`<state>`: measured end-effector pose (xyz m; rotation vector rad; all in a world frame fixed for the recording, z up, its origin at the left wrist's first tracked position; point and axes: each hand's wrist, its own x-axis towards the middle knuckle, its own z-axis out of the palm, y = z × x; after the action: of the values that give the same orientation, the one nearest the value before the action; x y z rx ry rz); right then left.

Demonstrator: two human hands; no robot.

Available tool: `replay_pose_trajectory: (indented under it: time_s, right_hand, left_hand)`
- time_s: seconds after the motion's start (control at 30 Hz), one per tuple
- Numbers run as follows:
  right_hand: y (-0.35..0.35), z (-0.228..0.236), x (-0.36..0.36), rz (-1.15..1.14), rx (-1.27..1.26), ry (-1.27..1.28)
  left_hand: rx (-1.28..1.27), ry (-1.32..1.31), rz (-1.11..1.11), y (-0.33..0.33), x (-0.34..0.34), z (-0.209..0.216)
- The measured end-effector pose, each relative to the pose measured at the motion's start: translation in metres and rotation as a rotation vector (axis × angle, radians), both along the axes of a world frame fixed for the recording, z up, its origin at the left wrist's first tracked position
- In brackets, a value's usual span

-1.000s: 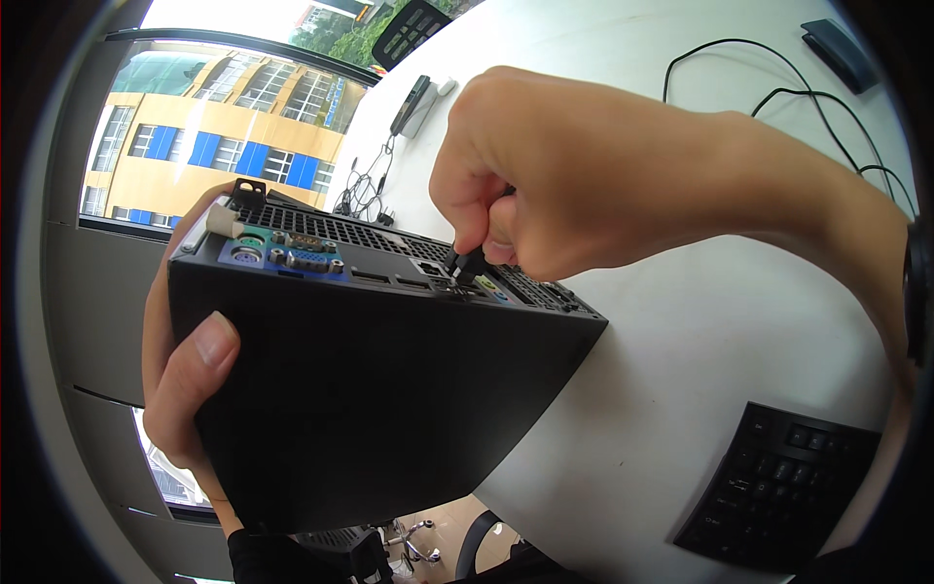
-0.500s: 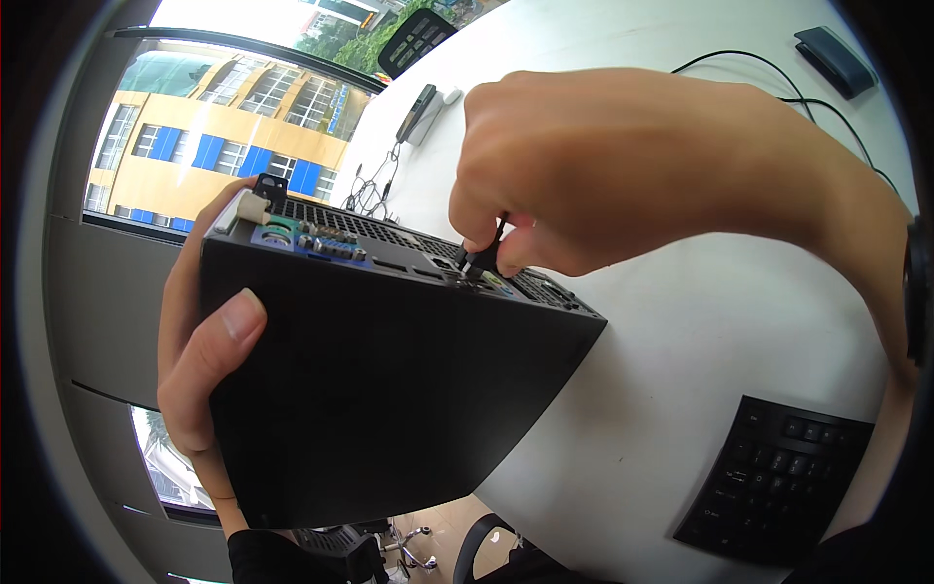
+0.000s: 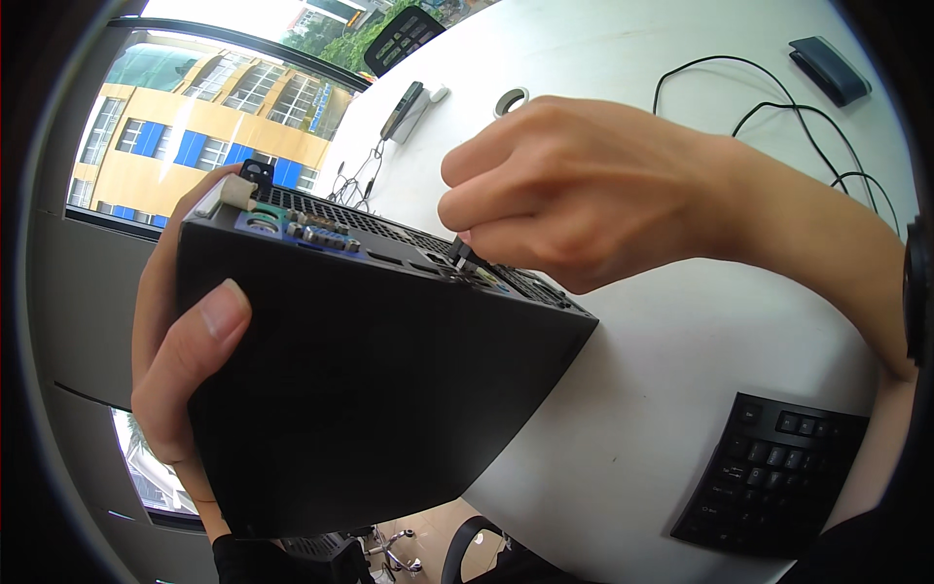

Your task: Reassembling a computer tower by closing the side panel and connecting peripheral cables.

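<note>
Up close, we hold a small black desktop computer (image 3: pixel 379 389) tilted in the air over the near edge of the round white bench (image 3: pixel 642 389), its rear port panel turned upward and away from us. Our left hand (image 3: pixel 185 350) cups the case from the left side: the thumb lies flat on the broad dark face, the fingers wrap behind the case out of sight, so this grip is pressed around the computer's left edge. Our right hand (image 3: pixel 574 195) comes in from the right, its forearm crossing above the bench, wrist bent and knuckles up. Its fingertips are pinched together on a small black plug (image 3: pixel 459 251) that meets the rear panel among the ports, just right of a row of blue and green connectors (image 3: pixel 302 229). The plug sits directly under the curled fingers, touching the panel; we cannot tell how far it is seated.

Along the panel runs a perforated vent grille (image 3: pixel 389 232). On the bench, a black keyboard (image 3: pixel 778 477) lies at the lower right, well apart from the case. Black cables (image 3: pixel 769 107) loop across the far side, near a dark flat case (image 3: pixel 827 68). A roll of tape (image 3: pixel 511 99) and a slim dark device (image 3: pixel 404 109) lie farther off. Through the window at the left we see a yellow building (image 3: pixel 195 136).
</note>
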<state>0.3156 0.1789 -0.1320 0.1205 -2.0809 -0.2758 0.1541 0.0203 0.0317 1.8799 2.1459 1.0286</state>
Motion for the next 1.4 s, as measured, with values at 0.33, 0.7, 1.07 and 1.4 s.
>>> replay_pose_trajectory:
  time_s: [0.33, 0.7, 1.07, 1.4]
  right_hand:
    - [-0.006, 0.011, 0.0, 0.0, -0.045, -0.085]
    - [0.043, 0.027, 0.015, -0.397, -1.062, -0.201]
    - [0.095, -0.037, -0.027, -0.337, -0.754, -0.883]
    - [0.1, -0.081, -0.039, -0.068, -0.924, -0.562]
  left_hand:
    - [0.041, 0.161, 0.014, 0.001, -0.007, 0.0]
    - [0.006, 0.107, -0.009, -0.002, -0.005, 0.002]
    - [-0.095, 0.091, 0.057, -0.003, -0.01, 0.01]
    - [-0.182, 0.483, -0.253, -0.016, -0.1, 0.05]
